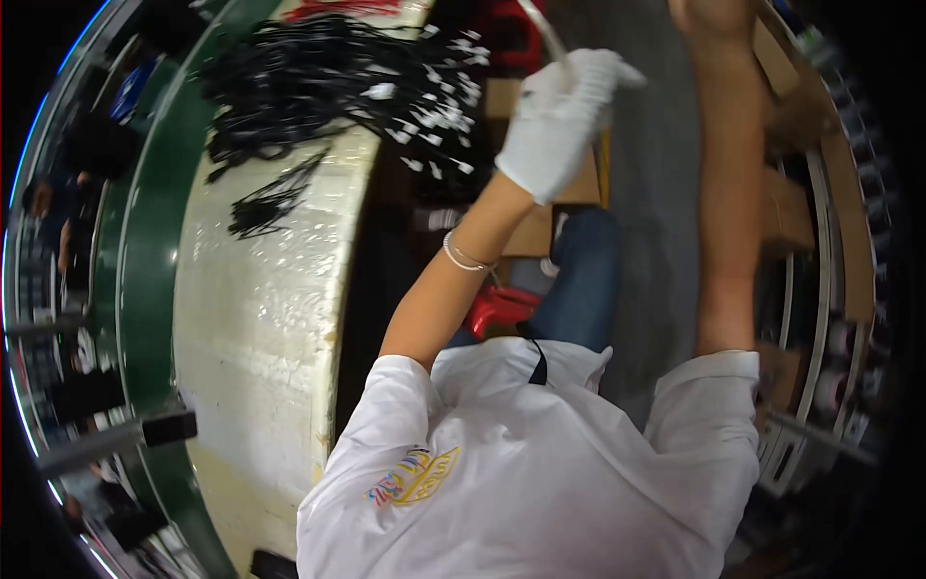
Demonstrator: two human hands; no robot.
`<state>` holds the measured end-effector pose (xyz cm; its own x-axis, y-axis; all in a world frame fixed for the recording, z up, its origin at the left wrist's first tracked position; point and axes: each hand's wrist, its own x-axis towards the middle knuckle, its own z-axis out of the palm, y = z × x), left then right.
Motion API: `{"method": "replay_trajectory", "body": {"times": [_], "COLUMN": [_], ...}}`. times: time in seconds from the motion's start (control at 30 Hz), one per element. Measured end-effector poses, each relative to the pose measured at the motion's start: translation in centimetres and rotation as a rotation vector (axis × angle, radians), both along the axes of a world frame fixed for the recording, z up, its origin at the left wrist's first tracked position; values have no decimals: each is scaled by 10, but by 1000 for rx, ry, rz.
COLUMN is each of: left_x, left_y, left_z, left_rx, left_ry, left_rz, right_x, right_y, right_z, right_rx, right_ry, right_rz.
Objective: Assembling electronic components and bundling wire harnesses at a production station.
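My left hand (562,125), in a white glove, is raised beyond the table's right edge. A pale, thin strip (547,29), blurred by motion, runs from the top of the picture down to its fingers. The fingers appear closed around the strip, and its kind cannot be made out. My right hand (714,14) is at the upper edge, cut off and blurred, with its fingers hidden. To the left of the gloved hand, a large heap of black cables (299,82) with white connectors lies on the table, the connectors hanging over the edge. A smaller cable bundle (275,201) lies nearer.
The pale table (256,309) with a shiny covering runs along my left, beside a green strip (145,251). Red cables (342,8) lie at its far end. A red object (502,307) is by my legs. Cardboard boxes (786,212) and shelving stand on the right.
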<state>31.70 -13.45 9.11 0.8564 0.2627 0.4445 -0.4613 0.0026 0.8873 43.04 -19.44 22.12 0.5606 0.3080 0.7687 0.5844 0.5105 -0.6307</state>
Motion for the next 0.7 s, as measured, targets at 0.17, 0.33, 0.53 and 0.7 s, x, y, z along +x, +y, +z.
{"method": "replay_trajectory", "body": {"times": [0.17, 0.33, 0.53, 0.7], "left_x": [63, 101, 193, 271], "left_y": [-3, -24, 43, 74], "left_z": [-156, -293, -468, -533], "left_rx": [-740, -1178, -1714, -1001], "left_ry": [435, 666, 735, 1038], "left_rz": [-276, -223, 274, 284], "right_x": [67, 33, 60, 118], "right_y": [-83, -115, -45, -10], "right_z": [-188, -399, -521, -584], "right_rx": [-350, -653, -945, -892], "right_ry": [221, 567, 455, 358], "right_rz": [-286, -281, -269, -622]}}
